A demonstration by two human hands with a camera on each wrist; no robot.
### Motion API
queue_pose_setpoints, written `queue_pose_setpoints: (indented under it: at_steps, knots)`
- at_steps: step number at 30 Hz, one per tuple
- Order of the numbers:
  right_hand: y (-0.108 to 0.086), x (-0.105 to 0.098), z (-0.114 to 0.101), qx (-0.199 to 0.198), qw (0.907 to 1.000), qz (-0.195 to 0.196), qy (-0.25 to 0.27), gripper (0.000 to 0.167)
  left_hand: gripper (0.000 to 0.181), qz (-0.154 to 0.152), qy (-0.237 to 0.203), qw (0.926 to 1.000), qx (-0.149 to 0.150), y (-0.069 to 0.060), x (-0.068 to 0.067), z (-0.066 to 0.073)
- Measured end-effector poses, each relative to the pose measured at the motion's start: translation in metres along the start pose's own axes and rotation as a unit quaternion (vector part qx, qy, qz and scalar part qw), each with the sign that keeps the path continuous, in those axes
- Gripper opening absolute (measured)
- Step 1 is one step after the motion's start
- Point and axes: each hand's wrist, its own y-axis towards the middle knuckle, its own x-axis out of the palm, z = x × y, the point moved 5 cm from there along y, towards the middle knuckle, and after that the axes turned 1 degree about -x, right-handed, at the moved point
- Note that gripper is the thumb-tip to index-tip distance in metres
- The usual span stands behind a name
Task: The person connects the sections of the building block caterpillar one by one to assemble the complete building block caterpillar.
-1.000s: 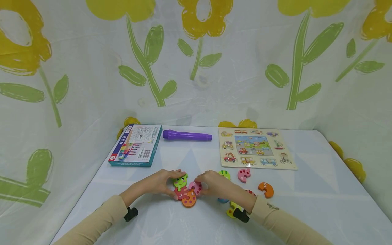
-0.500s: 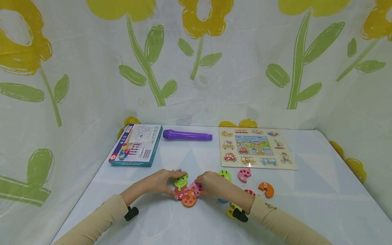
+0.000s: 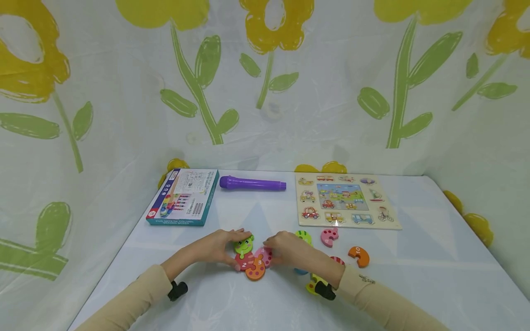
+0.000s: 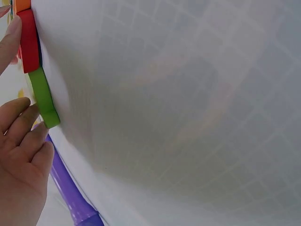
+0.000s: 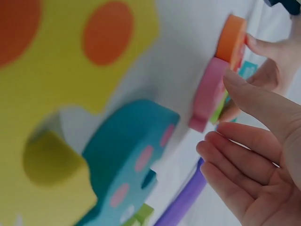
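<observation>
In the head view, linked caterpillar puzzle pieces lie on the table: a green smiling head point(image 3: 243, 245), a red piece point(image 3: 244, 262) marked 2, an orange piece point(image 3: 255, 271) marked 3 and a pink spotted piece point(image 3: 266, 255). My left hand point(image 3: 215, 249) holds this chain from the left, fingers by the green head and thumb against the red piece; the left wrist view shows the fingertips at the green edge. My right hand point(image 3: 288, 250) pinches the pink piece at the chain's right end. Its thumb presses that piece in the right wrist view, where the other fingers extend alongside.
Loose caterpillar pieces lie by the right forearm, including an orange one point(image 3: 359, 256) marked 10, a pink one point(image 3: 329, 236), a yellow one point(image 5: 70, 80) and a blue one point(image 5: 131, 146). Farther back are a boxed toy point(image 3: 182, 197), a purple microphone-shaped stick point(image 3: 253, 184) and a vehicle puzzle board point(image 3: 348, 220).
The pink piece has tilted slightly within the right hand's grip against the orange piece. Both hands otherwise stay in place.
</observation>
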Motion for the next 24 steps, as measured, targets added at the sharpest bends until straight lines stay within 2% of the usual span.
queue_pose_setpoints:
  at_steps: [4, 9, 24]
  knots:
    - [-0.004, -0.007, 0.003, 0.017, 0.9993, 0.004, 0.033, 0.046, 0.090, 0.005, 0.013, 0.9999, 0.003, -0.001, 0.000, 0.002]
    - [-0.011, -0.013, 0.006, 0.023, 0.9986, 0.009, 0.047, 0.044, 0.090, 0.012, 0.018, 0.9997, 0.008, -0.002, -0.001, 0.004]
    - [-0.044, -0.033, 0.027, 0.055, 0.9941, 0.055, 0.075, 0.048, 0.092, 0.019, 0.026, 0.9993, -0.019, -0.003, 0.006, 0.006]
